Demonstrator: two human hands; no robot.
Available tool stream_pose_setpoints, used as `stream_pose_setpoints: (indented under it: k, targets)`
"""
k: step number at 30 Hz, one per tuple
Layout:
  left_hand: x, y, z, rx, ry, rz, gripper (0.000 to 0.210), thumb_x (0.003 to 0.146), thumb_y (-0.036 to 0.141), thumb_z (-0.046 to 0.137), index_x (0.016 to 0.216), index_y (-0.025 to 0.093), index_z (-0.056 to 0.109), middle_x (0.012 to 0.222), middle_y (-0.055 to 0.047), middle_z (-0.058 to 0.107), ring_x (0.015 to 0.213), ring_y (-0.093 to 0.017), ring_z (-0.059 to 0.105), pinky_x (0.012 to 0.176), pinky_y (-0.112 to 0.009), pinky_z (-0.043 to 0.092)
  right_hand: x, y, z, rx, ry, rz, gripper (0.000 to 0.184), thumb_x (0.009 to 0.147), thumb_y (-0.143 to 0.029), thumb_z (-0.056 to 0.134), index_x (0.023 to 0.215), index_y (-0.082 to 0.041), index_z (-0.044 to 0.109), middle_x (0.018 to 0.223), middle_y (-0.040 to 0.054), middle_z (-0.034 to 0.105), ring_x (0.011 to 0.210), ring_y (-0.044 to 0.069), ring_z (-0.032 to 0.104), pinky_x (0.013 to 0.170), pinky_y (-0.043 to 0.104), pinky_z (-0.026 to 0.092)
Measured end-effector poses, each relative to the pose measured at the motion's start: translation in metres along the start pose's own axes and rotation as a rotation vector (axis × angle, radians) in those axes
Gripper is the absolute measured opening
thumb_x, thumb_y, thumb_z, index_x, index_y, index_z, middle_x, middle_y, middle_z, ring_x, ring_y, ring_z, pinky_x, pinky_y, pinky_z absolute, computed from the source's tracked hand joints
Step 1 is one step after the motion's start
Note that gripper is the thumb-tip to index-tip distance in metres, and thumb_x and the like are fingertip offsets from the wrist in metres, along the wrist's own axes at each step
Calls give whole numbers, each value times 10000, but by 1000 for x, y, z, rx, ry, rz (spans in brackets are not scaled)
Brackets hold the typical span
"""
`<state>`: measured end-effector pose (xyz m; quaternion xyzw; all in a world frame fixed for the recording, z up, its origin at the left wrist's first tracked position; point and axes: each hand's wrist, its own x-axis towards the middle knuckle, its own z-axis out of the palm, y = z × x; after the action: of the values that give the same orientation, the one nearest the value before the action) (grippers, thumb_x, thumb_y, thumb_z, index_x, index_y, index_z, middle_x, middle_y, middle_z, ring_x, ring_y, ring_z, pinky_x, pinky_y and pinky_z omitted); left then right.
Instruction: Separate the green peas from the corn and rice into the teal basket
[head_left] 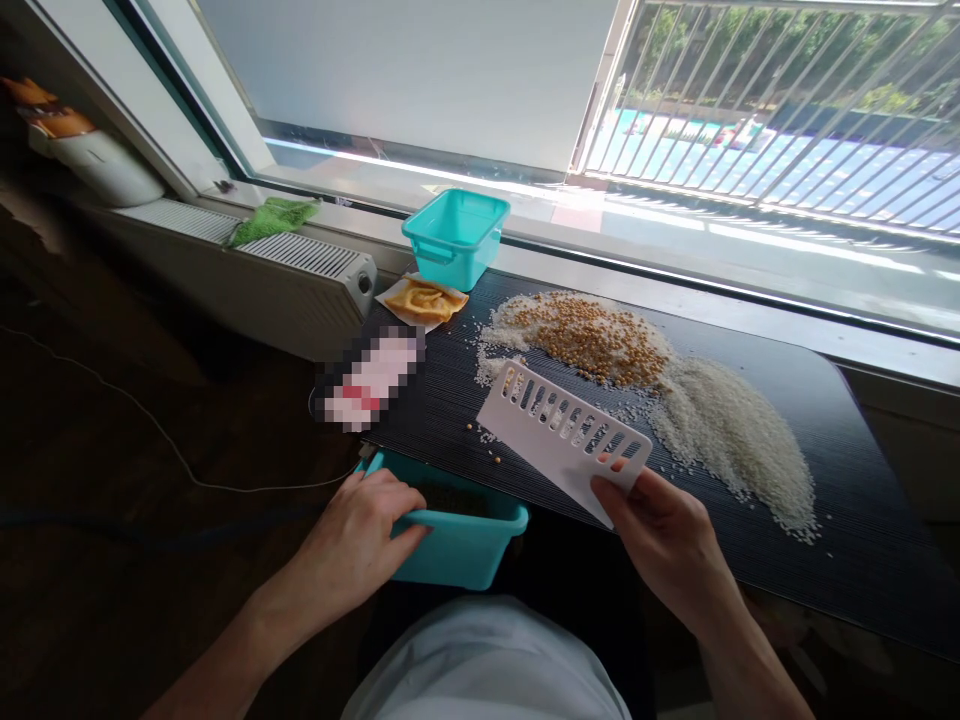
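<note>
My left hand [371, 525] is closed over the rim of a teal plastic bin [450, 548], held against the near edge of the dark table. The bin's inside is in shadow, with some dark contents I cannot make out. In my right hand [671, 535] is a flat white plastic scraper [541, 452] with a row of slots, pinched at its right end and tilted above the table. Beyond the scraper lies a heap of yellow kernels [600, 340] mixed with white grains. A pile of white rice [731, 430] adjoins it on the right.
A second teal bin [457, 240] stands at the table's back left by the window. Near it are a yellow folded item on white paper [426, 300] and a blurred-out phone-like object [371, 380] with a cable. A green cloth [274, 220] lies on the radiator [300, 300].
</note>
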<state>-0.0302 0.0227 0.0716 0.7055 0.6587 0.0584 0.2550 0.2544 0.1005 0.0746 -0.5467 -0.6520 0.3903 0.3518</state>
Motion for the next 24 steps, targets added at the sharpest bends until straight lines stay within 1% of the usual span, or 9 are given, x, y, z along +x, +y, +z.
stream_pose_setpoints:
  k: [3, 7, 11, 14, 16, 19, 21, 24]
  targets:
    - [-1, -1, 0, 0, 6, 3, 155, 861, 171, 600, 809, 204, 742, 856, -51, 720, 861, -227, 634, 870, -423, 461, 2, 1, 2, -13, 20, -12, 257, 788, -327, 644, 947, -172, 774, 789, 33, 786, 681, 213, 736, 613, 255, 578]
    - [-2, 0, 0, 7, 22, 11, 153, 849, 154, 605, 808, 210, 742, 849, -47, 725, 856, -226, 640, 864, -416, 466, 2, 1, 3, -18, -26, -5, 263, 786, -338, 648, 938, -169, 779, 755, 34, 780, 641, 211, 724, 584, 261, 577]
    - [-2, 0, 0, 15, 33, 22, 139, 837, 159, 624, 798, 221, 742, 856, -46, 735, 858, -227, 646, 855, -403, 472, -1, 0, 1, 35, -24, 24, 267, 796, -346, 655, 964, -175, 772, 815, 38, 790, 707, 228, 739, 626, 275, 595]
    - [-2, 0, 0, 20, 24, 21, 140, 844, 164, 622, 798, 218, 743, 860, -50, 735, 856, -229, 647, 850, -405, 476, -2, -1, 0, 33, -18, 16, 269, 810, -341, 643, 985, -178, 767, 839, 35, 790, 740, 230, 742, 658, 278, 596]
    - [-2, 0, -1, 17, 23, 12, 139, 843, 163, 625, 816, 220, 748, 869, -52, 734, 862, -231, 649, 847, -407, 479, 0, -3, 2, 12, -53, -5, 268, 816, -335, 627, 985, -179, 766, 827, 31, 787, 725, 227, 734, 645, 276, 593]
    - [-2, 1, -1, 6, 26, -2, 135, 840, 165, 633, 840, 225, 754, 872, -51, 731, 867, -232, 650, 838, -403, 484, 4, -9, 12, -54, -154, -70, 266, 854, -338, 579, 954, -183, 771, 766, 16, 765, 694, 203, 704, 621, 251, 575]
    - [-3, 1, -2, 3, 24, -9, 126, 841, 173, 638, 845, 222, 754, 869, -51, 726, 862, -233, 650, 826, -400, 488, 7, -13, 21, -101, -217, -113, 282, 888, -347, 546, 937, -183, 770, 740, 4, 747, 698, 182, 684, 638, 229, 561]
    - [-4, 3, -4, 6, 26, -17, 117, 842, 185, 642, 844, 218, 754, 865, -53, 722, 862, -239, 648, 825, -406, 487, 10, -20, 34, -114, -299, -160, 326, 932, -359, 491, 949, -178, 762, 754, 4, 740, 722, 170, 671, 674, 220, 551]
